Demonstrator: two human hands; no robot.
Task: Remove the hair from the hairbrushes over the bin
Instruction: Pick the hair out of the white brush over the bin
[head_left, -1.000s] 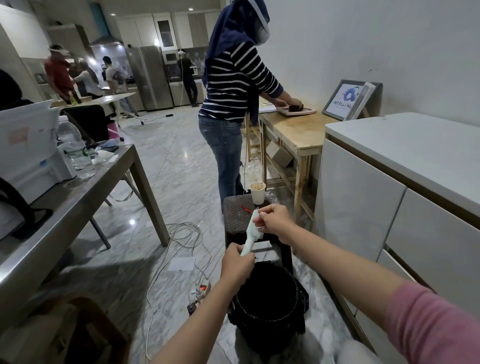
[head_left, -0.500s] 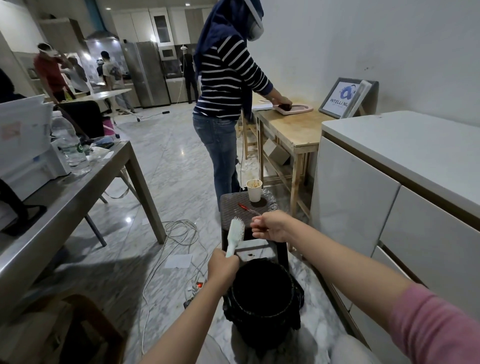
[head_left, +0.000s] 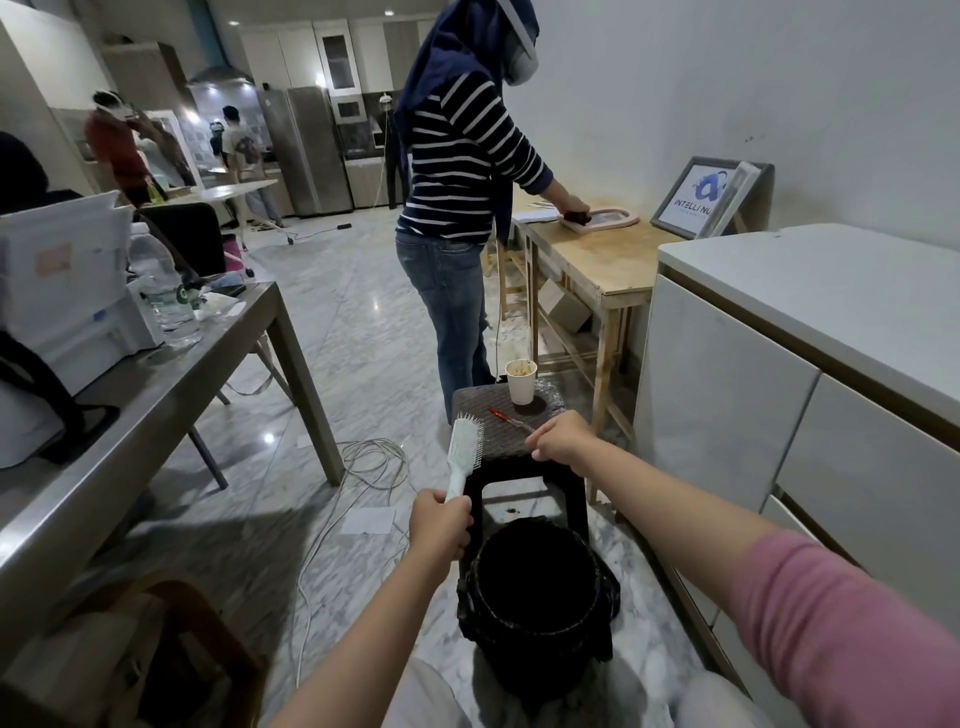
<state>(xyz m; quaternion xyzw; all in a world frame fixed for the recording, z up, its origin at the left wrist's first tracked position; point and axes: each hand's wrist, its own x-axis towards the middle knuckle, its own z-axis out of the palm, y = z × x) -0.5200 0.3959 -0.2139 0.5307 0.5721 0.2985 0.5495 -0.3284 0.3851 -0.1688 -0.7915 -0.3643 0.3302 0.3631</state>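
White hairbrush (head_left: 466, 445) stands upright at 11 o'clock above the black bin (head_left: 535, 587), your left hand (head_left: 439, 530) wrapped round its handle. At 1 o'clock your right hand (head_left: 563, 437) hovers, fingers curled; pinching anything? Can't tell.

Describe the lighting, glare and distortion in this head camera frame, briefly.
Head view: dim indoor light; bright ceiling-lamp glare spots on the polished marble floor; the black lined bin is so dark that its inside cannot be read. Wide-angle distortion bends the white cabinet edges and stretches both forearms. The white plastic hairbrush in the left hand stays fairly sharp; distant people look soft.
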